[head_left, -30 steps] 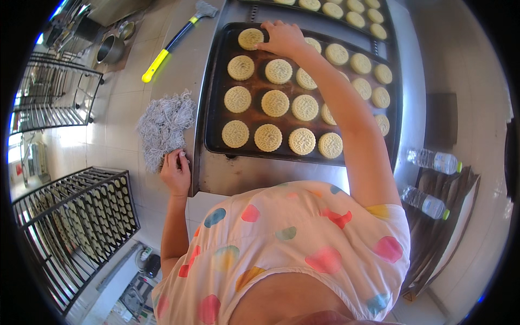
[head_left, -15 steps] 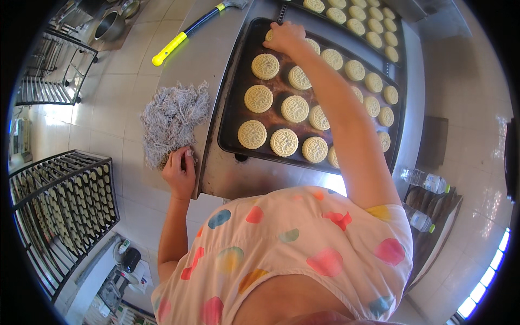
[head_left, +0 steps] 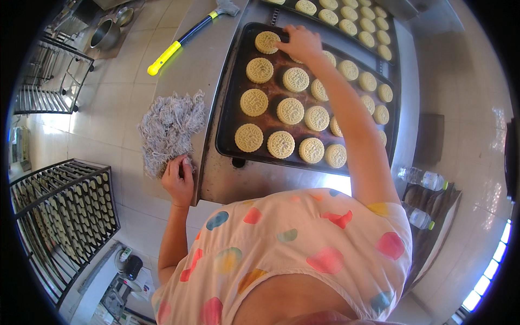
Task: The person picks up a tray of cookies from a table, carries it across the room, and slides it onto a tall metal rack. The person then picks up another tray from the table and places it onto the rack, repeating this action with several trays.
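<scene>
My right hand [head_left: 304,44] hovers at the far left part of a dark baking tray [head_left: 223,130], its thumb and fingers spread. Its thumb is close to the round, pale, pattern-stamped pastry [head_left: 266,42] in the corner. Under the palm, another pastry is mostly hidden; I cannot tell whether the hand touches it. Rows of similar pastries [head_left: 249,137] fill the tray, some covered by my right forearm. My left hand [head_left: 179,180] rests at the counter's near left corner with curled fingers, against a grey stringy cloth bundle [head_left: 172,127]. What those fingers hold, if anything, is hidden.
A yellow-and-black-handled tool [head_left: 187,39] lies across the metal counter [head_left: 216,187]. Beyond stands a second tray of pastries [head_left: 327,16]. Racks [head_left: 65,216] stand at the left, the nearer one loaded. Plastic bottles [head_left: 422,179] lie at the right, and a metal pot [head_left: 105,35] sits far left.
My right hand has moved right, off the corner pastry, which now shows fully. My left hand stays beside the grey bundle. The whole view has shifted slightly.
</scene>
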`<state>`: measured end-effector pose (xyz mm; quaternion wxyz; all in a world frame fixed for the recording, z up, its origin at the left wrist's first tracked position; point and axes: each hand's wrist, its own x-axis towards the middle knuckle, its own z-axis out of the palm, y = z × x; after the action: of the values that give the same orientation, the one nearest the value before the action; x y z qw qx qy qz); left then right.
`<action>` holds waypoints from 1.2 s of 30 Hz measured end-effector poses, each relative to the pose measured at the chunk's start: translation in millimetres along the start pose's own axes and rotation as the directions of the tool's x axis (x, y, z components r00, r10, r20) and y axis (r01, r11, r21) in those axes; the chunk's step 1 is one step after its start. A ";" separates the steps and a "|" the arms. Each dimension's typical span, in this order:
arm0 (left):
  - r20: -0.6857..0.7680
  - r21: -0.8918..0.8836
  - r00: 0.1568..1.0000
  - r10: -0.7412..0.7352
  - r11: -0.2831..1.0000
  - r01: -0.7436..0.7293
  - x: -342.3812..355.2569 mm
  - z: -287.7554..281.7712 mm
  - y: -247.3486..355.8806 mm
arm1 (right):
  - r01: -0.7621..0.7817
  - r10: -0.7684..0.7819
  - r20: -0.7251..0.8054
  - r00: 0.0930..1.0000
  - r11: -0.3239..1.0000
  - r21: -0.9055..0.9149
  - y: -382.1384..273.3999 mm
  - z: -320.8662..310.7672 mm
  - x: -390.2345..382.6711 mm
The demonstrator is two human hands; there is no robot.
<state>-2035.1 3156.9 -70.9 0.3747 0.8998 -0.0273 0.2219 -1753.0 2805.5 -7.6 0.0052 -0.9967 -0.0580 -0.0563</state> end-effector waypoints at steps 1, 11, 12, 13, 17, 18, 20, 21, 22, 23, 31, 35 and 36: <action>0.001 0.000 1.000 0.007 1.000 -0.007 0.1 1.2 -0.5 | -0.011 0.012 0.026 1.000 0.999 -0.040 15.4 -2.4 -5.2; 0.013 0.009 1.000 -0.015 1.000 0.015 0.0 0.2 1.8 | -0.025 0.063 0.203 0.977 0.982 -0.185 31.2 6.5 -5.1; 0.012 0.008 1.000 -0.016 1.000 0.015 0.2 0.3 1.6 | -0.029 0.067 0.199 0.978 0.981 -0.190 30.3 9.6 -2.6; 0.011 0.006 1.000 -0.020 1.000 0.020 -0.3 0.9 1.4 | -0.030 0.070 0.198 0.978 0.980 -0.199 29.6 11.9 0.1; 0.013 -0.003 0.999 -0.033 0.999 0.033 -1.5 0.4 0.0 | -0.028 0.072 0.207 0.976 0.978 -0.208 26.7 12.4 2.1; 0.015 0.000 0.999 -0.034 0.999 0.034 -1.2 -0.9 0.6 | -0.016 0.055 0.173 0.983 0.975 -0.220 24.9 11.1 -0.9; 0.020 -0.001 0.999 -0.041 0.999 0.041 -2.1 -1.3 1.1 | 0.004 0.023 0.107 0.994 0.971 -0.241 17.8 5.0 -10.9; 0.024 -0.007 0.999 -0.047 0.999 0.048 -2.8 -1.1 1.0 | 0.028 -0.012 0.073 0.997 0.973 -0.227 17.9 6.3 -11.9; 0.032 -0.010 0.999 -0.043 0.999 0.043 -0.7 -2.9 0.7 | 0.043 -0.037 0.034 0.999 0.977 -0.208 18.9 7.5 -14.0; 0.027 -0.003 0.999 -0.035 0.999 0.035 -0.5 -2.6 0.1 | 0.056 -0.059 -0.006 0.998 0.980 -0.190 21.1 7.5 -17.3; 0.013 -0.057 0.999 0.040 0.998 -0.039 -2.7 1.2 -0.1 | -0.051 0.117 -0.209 0.971 0.953 0.297 69.7 -41.8 -119.5; 0.138 -0.150 0.982 0.130 0.983 -0.109 -8.7 3.6 21.9 | -0.266 0.366 -0.069 0.928 0.782 0.564 88.6 -55.5 -249.7; 0.185 -0.213 0.974 0.134 0.973 -0.093 -16.6 11.4 28.2 | -0.320 0.409 0.000 0.913 0.714 0.623 98.9 -46.8 -284.8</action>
<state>-2051.8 3126.9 -66.2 0.4464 0.8715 -0.1385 0.1486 -2027.8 2673.7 6.4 0.3414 -0.9261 0.1254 -0.1008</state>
